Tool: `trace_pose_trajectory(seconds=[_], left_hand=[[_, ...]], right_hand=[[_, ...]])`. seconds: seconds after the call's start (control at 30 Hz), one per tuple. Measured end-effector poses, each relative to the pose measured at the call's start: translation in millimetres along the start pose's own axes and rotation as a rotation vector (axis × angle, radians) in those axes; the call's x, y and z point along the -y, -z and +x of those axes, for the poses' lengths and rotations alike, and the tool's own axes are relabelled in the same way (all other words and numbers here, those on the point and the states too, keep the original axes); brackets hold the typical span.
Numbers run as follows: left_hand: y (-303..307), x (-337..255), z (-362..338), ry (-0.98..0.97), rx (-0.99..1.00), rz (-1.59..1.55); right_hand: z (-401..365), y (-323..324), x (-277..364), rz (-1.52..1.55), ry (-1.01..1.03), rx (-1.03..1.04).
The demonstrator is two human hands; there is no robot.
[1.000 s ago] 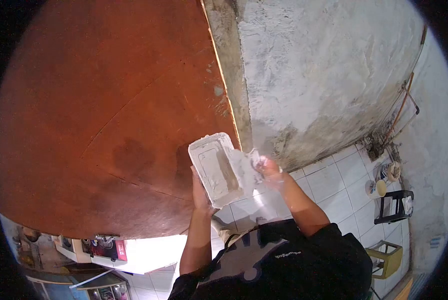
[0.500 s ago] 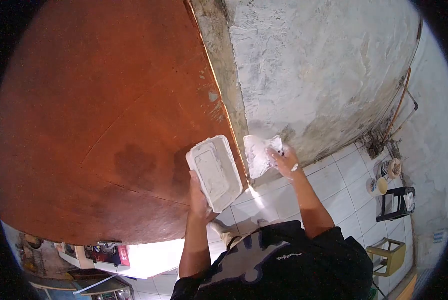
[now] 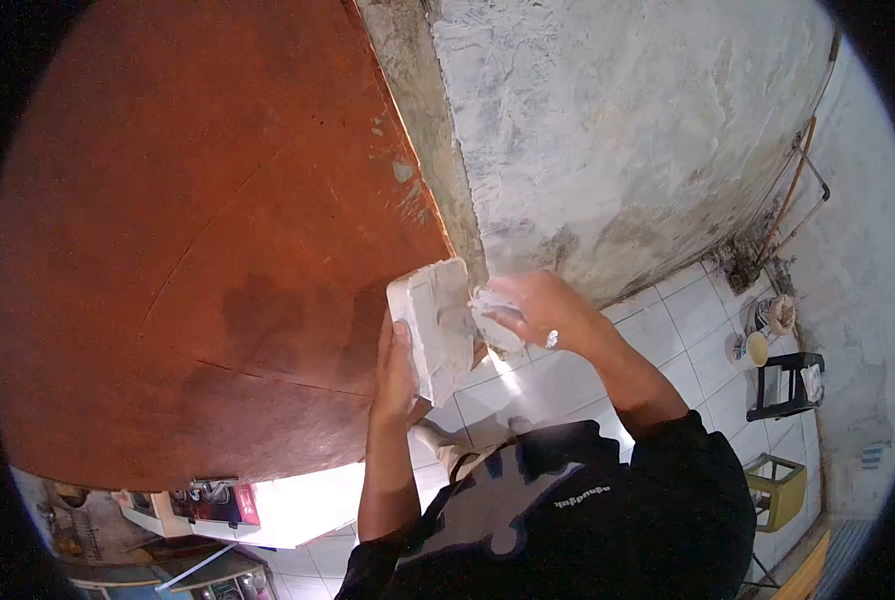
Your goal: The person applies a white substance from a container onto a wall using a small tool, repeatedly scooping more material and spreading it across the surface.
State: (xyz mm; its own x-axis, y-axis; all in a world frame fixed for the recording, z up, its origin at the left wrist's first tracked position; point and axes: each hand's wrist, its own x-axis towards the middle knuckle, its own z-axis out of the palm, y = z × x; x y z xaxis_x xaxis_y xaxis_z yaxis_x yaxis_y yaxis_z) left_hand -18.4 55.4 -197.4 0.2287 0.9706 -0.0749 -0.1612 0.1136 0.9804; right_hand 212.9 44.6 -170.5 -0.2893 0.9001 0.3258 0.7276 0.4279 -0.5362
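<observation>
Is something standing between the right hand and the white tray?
Nothing visible does. The right hand holds a scraper that meets the tray, which the left hand grips from below.

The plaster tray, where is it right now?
Head view, near the middle: the left hand grips the plaster tray from below, before the red-brown panel, the right hand and its plastered scraper at its right.

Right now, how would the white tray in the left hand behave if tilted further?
The tray is probably stiff: it holds its box shape with the left hand gripping only one end. Its plaster coating likely makes it slippery and heavy. Tilted so steeply, its contents might slide out.
</observation>
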Motion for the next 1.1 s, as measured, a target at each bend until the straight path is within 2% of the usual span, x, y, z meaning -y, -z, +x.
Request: trace_pose_trajectory(seconds=[0.17,0.23,0.27,0.33,0.43,0.53,0.57,0.63,0.7,0.83,0.9,0.93,1.0,1.1], left_hand=[[6,8,1,-0.003,-0.088,-0.247],[6,5,-3,0.005,-0.137,-0.309],[7,5,-5,-0.050,-0.152,-0.261],[10,7,-5,-0.103,-0.163,-0.207],[10,12,-1,-0.123,-0.173,-0.320],[6,8,-4,-0.162,-0.122,-0.291],[5,7,-4,-0.138,-0.106,-0.298],[5,10,-5,-0.109,-0.089,-0.301],[10,18,-5,-0.218,0.150,-0.536],[12,23,-3,-0.217,0.139,-0.528],[11,23,-4,-0.254,0.069,-0.462],[10,22,-4,-0.252,0.070,-0.461],[7,19,-6,-0.138,-0.083,-0.237],[-13,-1,-12,-0.160,0.027,-0.304]], right_hand=[[-4,0,1,0.172,0.061,0.184],[-9,-1,-1,0.504,-0.210,0.093],[-12,-12,-8,0.641,-0.263,-0.024],[-12,-19,-5,0.674,-0.287,-0.063],[-9,-27,7,0.719,-0.319,-0.169],[-5,-14,30,0.771,-0.292,-0.017],[-4,-14,35,0.775,-0.294,-0.021],[-2,-14,44,0.527,-0.196,-0.005],[-7,-18,57,0.454,-0.185,-0.082],[-7,-42,54,0.451,-0.135,-0.103],[-7,-48,56,0.430,-0.141,-0.087],[-8,-50,57,0.338,-0.108,-0.128],[-9,-56,58,0.246,-0.079,-0.166],[-10,-64,58,0.236,-0.002,-0.223]])
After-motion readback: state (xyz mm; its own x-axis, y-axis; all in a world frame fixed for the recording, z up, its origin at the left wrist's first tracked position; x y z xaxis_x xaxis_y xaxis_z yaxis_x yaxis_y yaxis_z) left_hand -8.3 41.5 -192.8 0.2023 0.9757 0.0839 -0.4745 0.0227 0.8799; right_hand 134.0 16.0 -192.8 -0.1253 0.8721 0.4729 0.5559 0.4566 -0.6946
